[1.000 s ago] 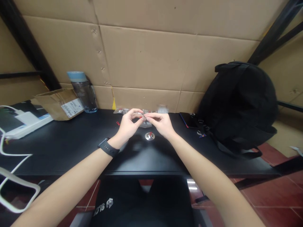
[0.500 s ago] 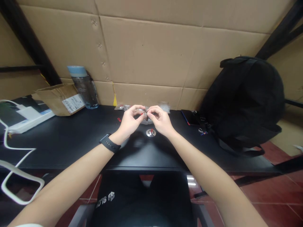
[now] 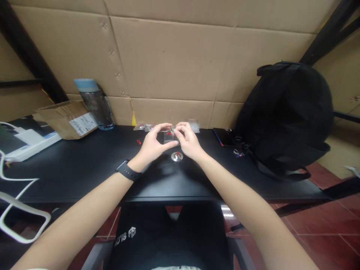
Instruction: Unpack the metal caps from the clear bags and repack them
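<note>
My left hand (image 3: 154, 143) and my right hand (image 3: 189, 141) meet above the black table (image 3: 84, 165), fingers pinched on a small clear plastic bag (image 3: 169, 137) with a tiny red part inside. The left hand holds the bag's lower left side. At its top right corner are the right hand's fingertips. A small round silver metal piece (image 3: 177, 156) with a red bit on it lies on the table just below the hands. A black watch sits on my left wrist.
More small clear bags (image 3: 146, 128) lie along the cardboard wall behind the hands. A water bottle (image 3: 95, 105) and a brown parcel (image 3: 69, 119) stand at back left. A black backpack (image 3: 287, 116) and a dark phone (image 3: 225, 137) are at right. White cables (image 3: 17, 202) lie at left.
Both hands stayed together near the table's middle. The item between the fingers now shows as a flat clear bag held spread out, where before it was bunched at the fingertips.
</note>
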### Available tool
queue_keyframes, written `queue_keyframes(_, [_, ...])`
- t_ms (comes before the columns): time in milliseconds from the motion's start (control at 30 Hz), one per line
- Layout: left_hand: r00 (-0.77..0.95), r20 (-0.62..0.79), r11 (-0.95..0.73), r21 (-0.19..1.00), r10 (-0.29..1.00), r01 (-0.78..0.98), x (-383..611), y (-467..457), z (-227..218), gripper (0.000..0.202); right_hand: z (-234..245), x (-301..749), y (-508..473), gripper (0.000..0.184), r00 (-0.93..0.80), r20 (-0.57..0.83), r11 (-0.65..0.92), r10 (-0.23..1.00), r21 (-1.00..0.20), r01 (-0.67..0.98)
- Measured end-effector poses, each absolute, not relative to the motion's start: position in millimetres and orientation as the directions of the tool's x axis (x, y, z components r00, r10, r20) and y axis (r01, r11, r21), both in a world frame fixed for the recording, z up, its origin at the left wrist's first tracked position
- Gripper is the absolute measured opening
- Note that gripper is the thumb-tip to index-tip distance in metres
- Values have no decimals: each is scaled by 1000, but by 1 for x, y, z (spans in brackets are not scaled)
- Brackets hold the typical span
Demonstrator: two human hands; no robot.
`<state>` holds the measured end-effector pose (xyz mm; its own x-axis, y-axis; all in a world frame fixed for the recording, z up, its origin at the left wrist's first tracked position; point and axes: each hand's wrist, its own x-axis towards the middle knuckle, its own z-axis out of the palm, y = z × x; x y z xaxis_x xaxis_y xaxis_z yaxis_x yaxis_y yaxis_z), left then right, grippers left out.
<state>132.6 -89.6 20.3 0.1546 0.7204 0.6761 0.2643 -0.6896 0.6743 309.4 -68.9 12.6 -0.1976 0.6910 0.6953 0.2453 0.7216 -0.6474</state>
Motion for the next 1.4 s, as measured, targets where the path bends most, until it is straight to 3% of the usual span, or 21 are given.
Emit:
queue_keyframes(133, [136,681,-690,679,720,249,134,-91,21,52,15,308,-72,17,-204,706,733,678,-630,257])
queue_keyframes(267, [159,581,-598,797,798,86,135,-88,21,26,18,303,-79,13,-201,759,775,619,-551,308])
queue_keyframes(400, [208,515,-504,857,831,-107,135,-81,18,26,20,298,-84,12,-224,782,801,582,-505,321])
queue_keyframes(467, [222,487,-458,872,845,-170,135,-79,17,17,21,298,-84,12,-227,781,802,581,-504,319])
queue_keyframes(600, [161,511,-491,859,845,-145,130,-79,17,38,22,302,-81,15,-145,809,797,570,-501,337])
queue_keyframes(767, [170,550,-552,833,818,-42,124,-79,19,47,24,304,-79,18,-124,790,776,601,-539,326])
queue_keyframes(1100, [221,556,-577,816,801,42,117,-78,22,50,26,312,-79,26,-198,701,728,685,-664,170])
queue_keyframes(1233, [222,578,-602,796,785,60,117,-75,22,50,24,304,-79,32,-195,604,606,773,-794,-56])
queue_keyframes(1400, [235,593,-627,771,770,108,117,-70,16,46,18,294,-78,40,-221,502,425,836,-848,-316])
